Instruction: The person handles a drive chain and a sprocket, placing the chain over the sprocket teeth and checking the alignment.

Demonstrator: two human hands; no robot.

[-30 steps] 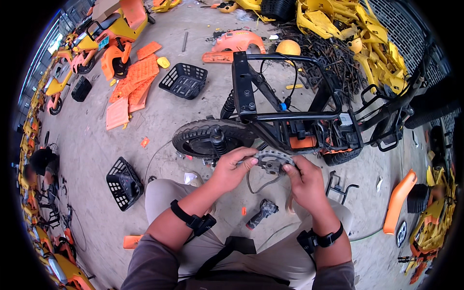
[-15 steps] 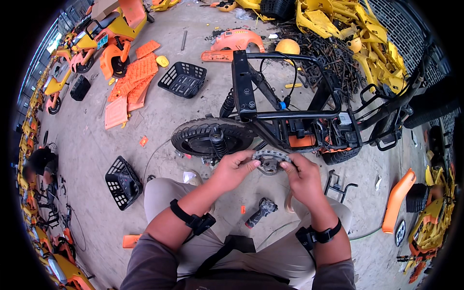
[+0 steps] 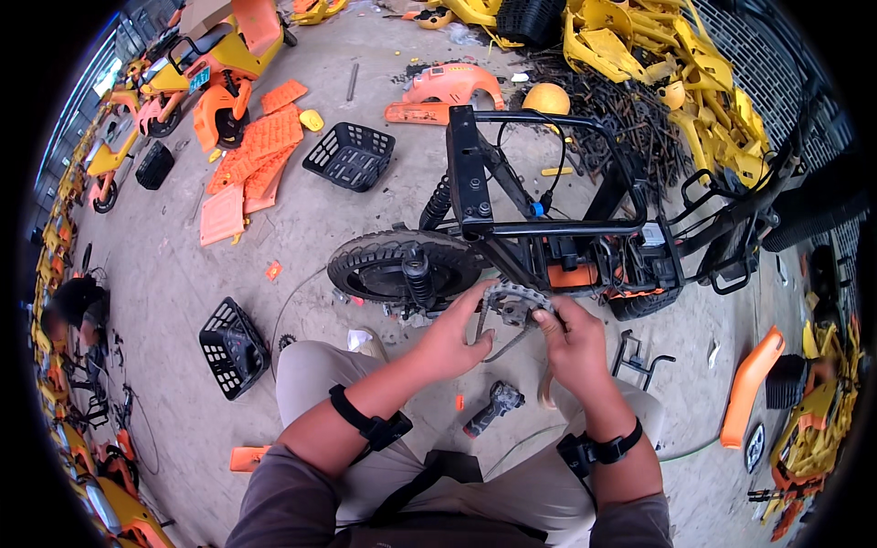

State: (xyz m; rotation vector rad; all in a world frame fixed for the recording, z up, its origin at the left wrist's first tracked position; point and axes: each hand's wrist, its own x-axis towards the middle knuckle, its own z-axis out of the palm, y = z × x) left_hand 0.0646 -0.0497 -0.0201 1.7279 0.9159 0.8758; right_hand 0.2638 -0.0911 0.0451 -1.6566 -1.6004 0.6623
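In front of the scooter frame I hold a grey toothed sprocket (image 3: 514, 301) between my hands. A drive chain (image 3: 513, 349) lies partly around it and hangs in a slack loop below. My right hand (image 3: 577, 340) grips the sprocket's right side, with its thumb on the near face. My left hand (image 3: 452, 336) is curled at the left side, fingertips against the sprocket's edge and thumb lower by the chain; its fingers are partly hidden. A grey and black cordless power tool (image 3: 494, 407) lies on the floor between my legs.
A stripped black scooter frame (image 3: 557, 219) with its rear wheel (image 3: 402, 265) stands just beyond my hands. Black baskets (image 3: 350, 157) (image 3: 234, 347) and orange panels (image 3: 260, 151) lie leftward. A black metal stand (image 3: 639, 359) is at the right. Yellow shells (image 3: 713, 91) are piled far right.
The sprocket has tilted, and a chain loop now hangs beneath it. My left thumb has come off the sprocket and dropped lower; my right hand keeps its hold.
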